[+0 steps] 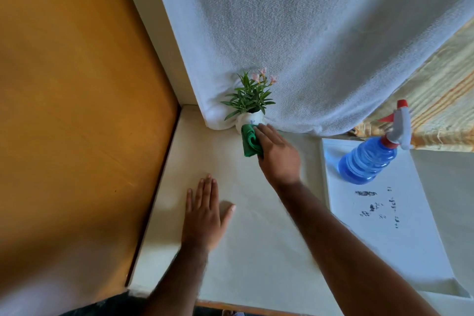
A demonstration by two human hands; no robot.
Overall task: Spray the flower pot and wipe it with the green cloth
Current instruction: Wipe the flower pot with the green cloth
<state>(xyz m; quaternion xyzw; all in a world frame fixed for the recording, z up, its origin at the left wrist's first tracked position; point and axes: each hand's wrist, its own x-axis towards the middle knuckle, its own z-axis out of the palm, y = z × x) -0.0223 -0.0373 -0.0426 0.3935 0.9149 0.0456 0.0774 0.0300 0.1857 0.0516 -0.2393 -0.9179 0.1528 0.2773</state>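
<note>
So the white flower pot (250, 120) sits at the back of the table against the white towel (307, 46), directly ahead of the right hand (278, 154), which has the bunched green cloth (250, 143) curled in its fingers and pressed onto the pot's near side. Left hand (205, 215) lies flat and open on the table (256, 251), empty, farther off. Spray bottle (369, 159) stands well off to the right.

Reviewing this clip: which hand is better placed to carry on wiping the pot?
Right. The right hand already presses the green cloth against the flower pot. The left hand lies flat and empty on the table, apart from the pot.
</note>
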